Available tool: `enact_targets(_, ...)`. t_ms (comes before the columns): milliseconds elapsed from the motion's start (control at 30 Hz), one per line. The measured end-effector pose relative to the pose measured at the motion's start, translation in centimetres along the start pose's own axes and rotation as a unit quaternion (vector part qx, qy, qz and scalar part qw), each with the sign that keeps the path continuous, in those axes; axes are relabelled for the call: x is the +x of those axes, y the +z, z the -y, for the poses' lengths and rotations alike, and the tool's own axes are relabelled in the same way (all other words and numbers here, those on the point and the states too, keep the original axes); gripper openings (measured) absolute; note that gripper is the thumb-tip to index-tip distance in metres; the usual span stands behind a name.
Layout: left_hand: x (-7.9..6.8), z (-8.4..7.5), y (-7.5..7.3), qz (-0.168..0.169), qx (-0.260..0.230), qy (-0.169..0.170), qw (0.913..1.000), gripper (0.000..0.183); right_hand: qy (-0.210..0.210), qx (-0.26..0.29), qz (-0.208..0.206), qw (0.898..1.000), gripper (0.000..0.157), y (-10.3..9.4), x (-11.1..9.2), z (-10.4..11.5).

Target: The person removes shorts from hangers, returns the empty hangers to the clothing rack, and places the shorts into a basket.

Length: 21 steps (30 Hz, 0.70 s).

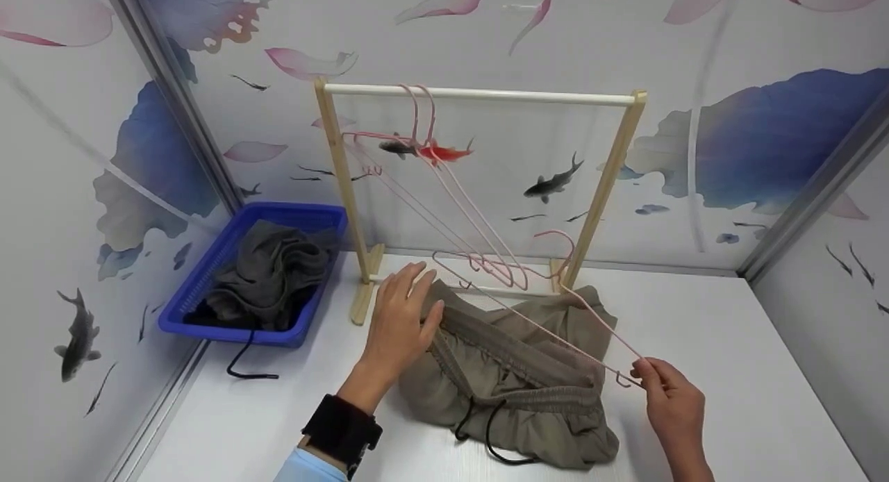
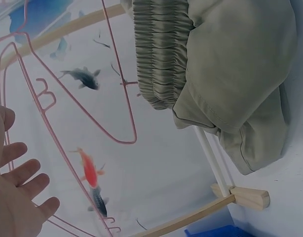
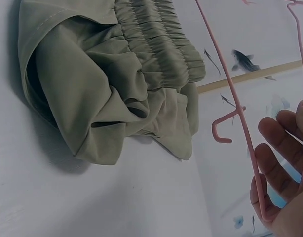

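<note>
Olive-green drawstring shorts point(image 1: 514, 343) lie bunched on the white table, elastic waistband facing up and black cord point(image 1: 496, 437) trailing at the front. My right hand point(image 1: 674, 402) pinches one lower corner of a pink wire hanger point(image 3: 240, 109), with its fingers curled around the wire in the right wrist view. The hanger slants across and above the shorts, its hook toward the rack. At the waistband's left end is my left hand point(image 1: 399, 322), fingers extended and spread. In the left wrist view, that hand point(image 2: 16, 197) has nothing in its grasp.
A wooden rack with a white rail point(image 1: 486, 93) stands behind the shorts; two pink hangers point(image 1: 427, 117) hang toward its left. At the left, a blue basket point(image 1: 173, 319) holds dark grey clothing point(image 1: 271, 273), a black cord dangling over its rim. Patterned walls enclose the table.
</note>
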<state>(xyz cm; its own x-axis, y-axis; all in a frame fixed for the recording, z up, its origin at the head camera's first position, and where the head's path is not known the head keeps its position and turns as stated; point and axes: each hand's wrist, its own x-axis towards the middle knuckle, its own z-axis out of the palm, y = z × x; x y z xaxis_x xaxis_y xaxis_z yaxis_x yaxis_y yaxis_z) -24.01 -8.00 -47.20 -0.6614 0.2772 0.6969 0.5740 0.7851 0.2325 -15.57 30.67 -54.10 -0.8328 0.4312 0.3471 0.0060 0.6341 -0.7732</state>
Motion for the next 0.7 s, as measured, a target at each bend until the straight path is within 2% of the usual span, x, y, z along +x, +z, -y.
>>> enact_targets(367, 1.2, 0.0, -0.1, 0.012, 0.027, -0.031, 0.9991, 0.044, -0.030, 0.008, -0.020, 0.999, 0.014, -0.8, 1.5, 2.0)
enact_targets(700, 2.5, 0.5, 0.0, 0.027, 0.023, -0.044, 0.9984, 0.044, -0.079, 0.063, -0.028, 0.995, 0.018, -1.2, 3.6, 4.7)
